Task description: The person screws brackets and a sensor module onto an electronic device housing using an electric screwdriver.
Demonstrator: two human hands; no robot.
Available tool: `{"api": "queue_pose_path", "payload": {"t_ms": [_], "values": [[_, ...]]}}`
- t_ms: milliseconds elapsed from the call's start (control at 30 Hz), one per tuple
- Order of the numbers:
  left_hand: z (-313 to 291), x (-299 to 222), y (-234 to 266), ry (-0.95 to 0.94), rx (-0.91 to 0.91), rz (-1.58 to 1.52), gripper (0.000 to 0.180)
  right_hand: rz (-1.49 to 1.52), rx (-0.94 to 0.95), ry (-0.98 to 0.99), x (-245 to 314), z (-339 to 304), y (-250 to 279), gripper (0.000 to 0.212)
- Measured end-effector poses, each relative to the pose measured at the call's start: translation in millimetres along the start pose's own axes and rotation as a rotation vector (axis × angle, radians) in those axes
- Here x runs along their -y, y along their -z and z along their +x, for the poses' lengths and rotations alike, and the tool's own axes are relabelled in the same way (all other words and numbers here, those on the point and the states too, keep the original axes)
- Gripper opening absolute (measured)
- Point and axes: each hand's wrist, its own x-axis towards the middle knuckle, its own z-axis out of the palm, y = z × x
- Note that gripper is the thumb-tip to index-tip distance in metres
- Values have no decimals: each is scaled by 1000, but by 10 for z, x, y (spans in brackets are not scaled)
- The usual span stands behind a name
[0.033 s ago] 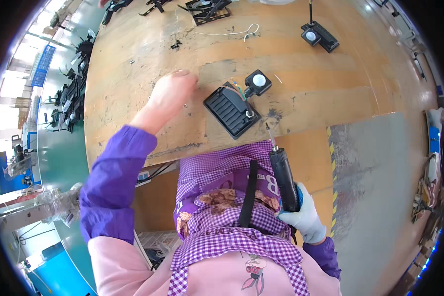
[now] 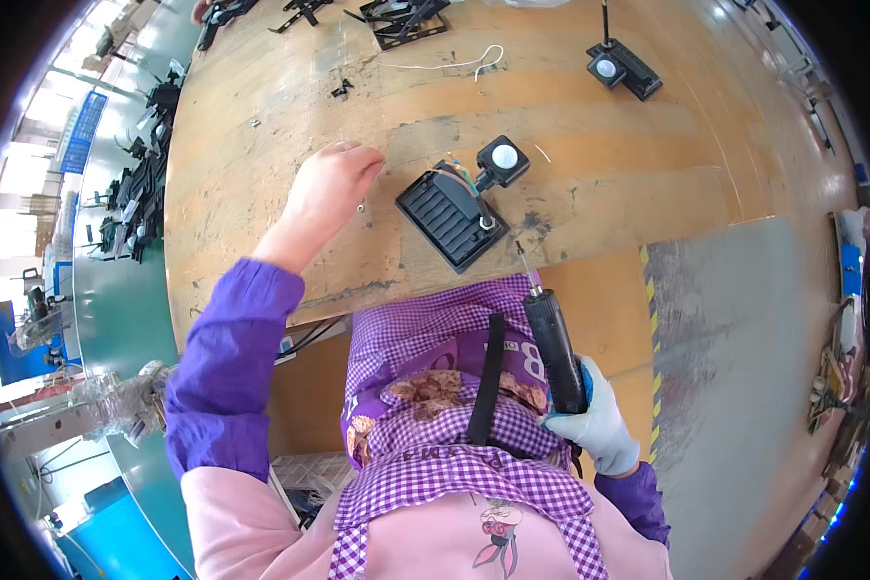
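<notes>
Unmoved since the earlier frame, near enough. Left hand (image 2: 331, 188) far out on bench (image 2: 261, 145), fingers curled down over a small screw (image 2: 360, 206), grip unclear. Right hand (image 2: 597, 425), gloved, wrapped around screwdriver (image 2: 554, 338), tip up toward lamp (image 2: 451, 218). Lamp flat just right of left hand, sensor (image 2: 503, 159) at its far corner. Rigid, light-looking; best gripped by housing edges, not wires.

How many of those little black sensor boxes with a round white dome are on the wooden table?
2. One sensor box sits beside the black ribbed lamp housing near the bare left hand; the other sensor box lies at the far right. More may be hidden among the far-edge parts.
</notes>
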Motion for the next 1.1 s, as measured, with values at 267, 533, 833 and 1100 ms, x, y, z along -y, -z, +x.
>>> {"api": "queue_pose_path", "payload": {"t_ms": [267, 533, 833, 1100], "values": [[-558, -1128, 48, 161, -276, -678, 11, -94, 60, 12, -57, 102, 51, 81], [-636, -1354, -270, 114, -280, -541, 17, -125, 107, -2, 26, 151, 53, 78], [-638, -1314, -372, 23, -378, -444, 18, -124, 140, 12, -24, 172, 82, 78], [-653, -1287, -404, -4, -430, -462, 18, -118, 148, 16, 60, 162, 85, 78]]}}
